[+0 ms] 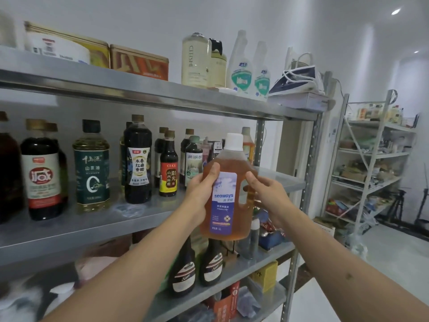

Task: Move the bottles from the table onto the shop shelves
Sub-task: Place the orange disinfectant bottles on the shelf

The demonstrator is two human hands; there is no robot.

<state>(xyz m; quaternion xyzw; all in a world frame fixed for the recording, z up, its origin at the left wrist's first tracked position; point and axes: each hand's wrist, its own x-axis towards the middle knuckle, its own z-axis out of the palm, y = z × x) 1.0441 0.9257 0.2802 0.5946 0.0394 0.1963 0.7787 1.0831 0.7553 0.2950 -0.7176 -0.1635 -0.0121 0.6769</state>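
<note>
I hold an amber disinfectant bottle (pixel 228 191) with a white cap and a blue-purple label upright in front of the metal shelf unit (pixel 148 94). My left hand (pixel 200 189) grips its left side, thumb on the shoulder. On the other side, my right hand (pixel 267 194) grips the handle. The bottle hangs in the air before the right end of the middle shelf (pixel 276 177), where bare metal shows. A second amber bottle (pixel 247 145) stands behind it on that shelf. The table is out of sight.
The middle shelf carries a row of dark sauce and vinegar bottles (pixel 138 161) and a green oil bottle (pixel 91 166). Up top stand tins, soap bottles (pixel 196 61) and an iron (pixel 299 81). Below stand two dark bottles (pixel 197 266). A second rack (pixel 371 159) stands at the right.
</note>
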